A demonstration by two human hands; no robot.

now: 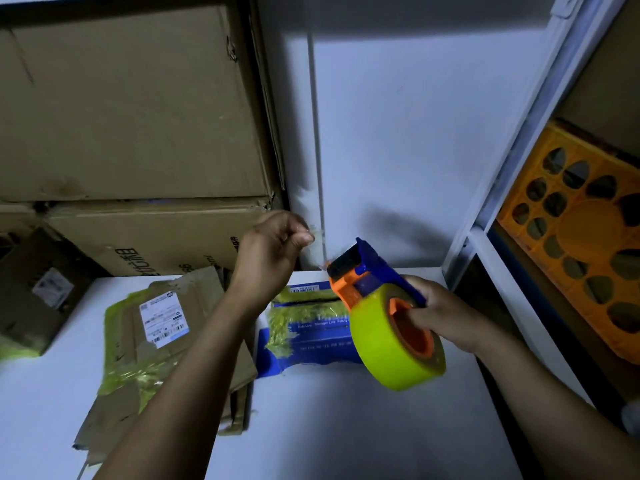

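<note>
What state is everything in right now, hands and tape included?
Right hand: grips the tape dispenser, raised off the table.
Left hand: pinches the tape end, pulled out from the tape dispenser.
Tape roll: mounted on the tape dispenser, thick with tape.
Flat cardboard: lying on the table, taped, label up.
Blue box: lying on the table, partly taped.
Big cartons: stacked, closed.

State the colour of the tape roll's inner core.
It is orange: the round plastic core inside the yellow-green tape roll, clearest in the head view.
</note>
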